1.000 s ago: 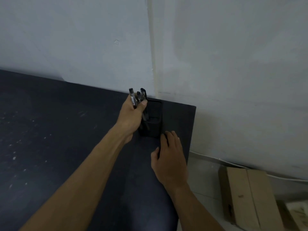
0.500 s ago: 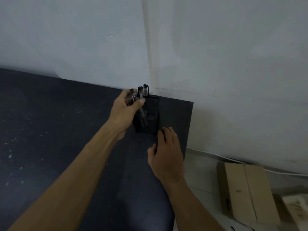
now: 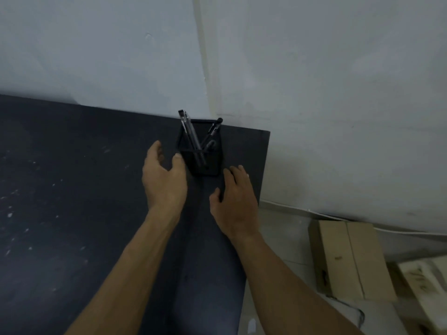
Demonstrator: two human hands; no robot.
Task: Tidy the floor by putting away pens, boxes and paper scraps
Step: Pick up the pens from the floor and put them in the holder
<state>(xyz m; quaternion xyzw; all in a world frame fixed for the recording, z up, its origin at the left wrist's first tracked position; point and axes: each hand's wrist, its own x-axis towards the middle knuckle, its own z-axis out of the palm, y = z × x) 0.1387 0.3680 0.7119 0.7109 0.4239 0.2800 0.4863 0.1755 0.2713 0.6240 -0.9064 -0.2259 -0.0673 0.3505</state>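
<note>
A black square pen holder [image 3: 205,163] stands at the far right corner of the dark table [image 3: 72,201], close to the wall. Several dark pens [image 3: 192,134] stand in it, leaning against its sides. My left hand [image 3: 164,177] hovers just left of the holder with fingers loosely spread and nothing in it; its thumb is near the holder's left wall. My right hand [image 3: 235,201] lies flat on the table just in front of and right of the holder.
The white wall runs right behind the table. On the floor to the right lie a brown cardboard box [image 3: 348,259], a second pale box [image 3: 425,279] at the frame edge, and a white cable [image 3: 314,212] along the wall's foot.
My left hand, which held the pens over the holder, has let them go into it and drawn back to the left, open. The right hand stayed on the table.
</note>
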